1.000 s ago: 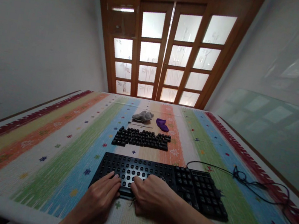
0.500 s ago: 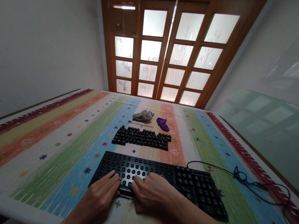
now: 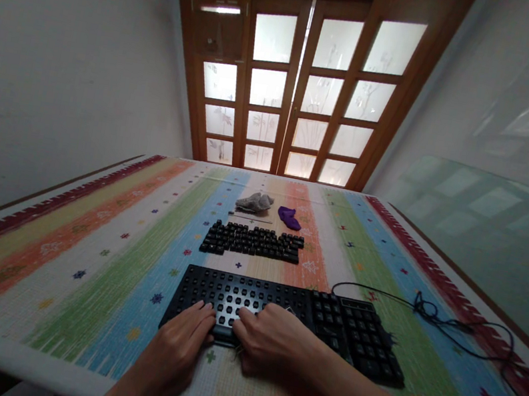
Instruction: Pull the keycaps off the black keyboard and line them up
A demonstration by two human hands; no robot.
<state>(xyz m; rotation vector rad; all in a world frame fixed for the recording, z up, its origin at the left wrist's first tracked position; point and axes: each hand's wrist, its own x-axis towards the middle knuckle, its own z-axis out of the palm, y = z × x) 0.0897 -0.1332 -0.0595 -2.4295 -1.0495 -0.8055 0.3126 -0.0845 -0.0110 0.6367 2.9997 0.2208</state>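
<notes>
A black computer keyboard [image 3: 250, 286] lies before me, its left and middle part stripped of keycaps so that bare key posts show. Keycaps remain on its number pad [image 3: 371, 334]. My left hand [image 3: 183, 336] holds the keyboard's front edge, fingers laid together over the lower key rows. Close to its right, my right hand [image 3: 264, 336] is closed over the spacebar area. A small shiny bit shows behind its knuckles and thin wisps below it, but what it grips is hidden. Beyond the keyboard, the loose black keycaps [image 3: 252, 242] are set out in rows.
Behind the keycaps lie a thin stick [image 3: 251, 217], a grey crumpled cloth [image 3: 254, 202] and a purple cloth [image 3: 289, 218]. A black cable [image 3: 432, 315] loops to the right. A striped tablecloth [image 3: 133, 257] covers the table; walls flank both sides.
Both hands keep nearly the same places on the keyboard. The whole view has shifted very slightly; nothing else visibly moved.
</notes>
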